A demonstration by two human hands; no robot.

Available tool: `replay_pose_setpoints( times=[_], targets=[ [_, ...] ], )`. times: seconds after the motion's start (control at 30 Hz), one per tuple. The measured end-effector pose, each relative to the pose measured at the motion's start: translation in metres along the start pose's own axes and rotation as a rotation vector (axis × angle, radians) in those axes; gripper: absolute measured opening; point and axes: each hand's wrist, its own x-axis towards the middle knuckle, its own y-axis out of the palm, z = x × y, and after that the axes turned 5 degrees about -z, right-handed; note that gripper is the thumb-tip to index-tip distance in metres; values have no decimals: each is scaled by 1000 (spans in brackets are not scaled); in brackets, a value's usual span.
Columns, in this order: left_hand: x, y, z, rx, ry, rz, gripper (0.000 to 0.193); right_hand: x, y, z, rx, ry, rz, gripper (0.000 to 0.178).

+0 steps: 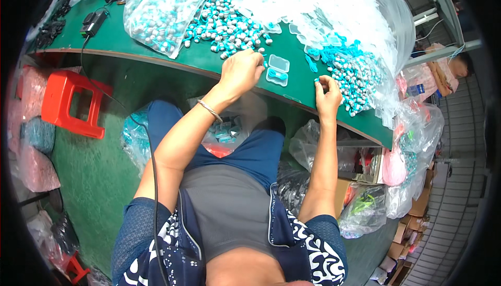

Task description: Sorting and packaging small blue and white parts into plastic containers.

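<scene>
A small clear plastic case lies with its lid folded back near the table's front edge. A coiled teal cord rests in its lower half. Just left of the case, my left hand is closed in a pinch; a bit of teal shows by its fingertips, too small to name. My right hand pinches a small teal plug between thumb and fingers, right of the case. Beside it spreads a pile of teal-and-grey corded plugs. Beyond my left hand is another heap of teal-and-grey plugs.
A clear bag of plugs stands on the green table. Many empty clear cases are heaped at the back. A black adapter trails a cable past my left arm. A red stool stands left; bags and boxes crowd the right.
</scene>
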Motion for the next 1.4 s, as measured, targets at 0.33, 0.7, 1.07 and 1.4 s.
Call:
replay_pose_setpoints(
  times=[0.33,0.7,1.07,1.4],
  targets=[
    [3,5,-8,-60,321,11,13,-13,28,82,93,-343,149,18],
    [5,2,-8,49,375,85,9,-18,34,80,77,-297,104,15],
    [7,10,-18,-58,354,50,16,-23,35,73,-37,-306,72,10],
    [6,8,-12,-100,369,142,27,-16,31,72,50,-315,107,12]
  ],
)
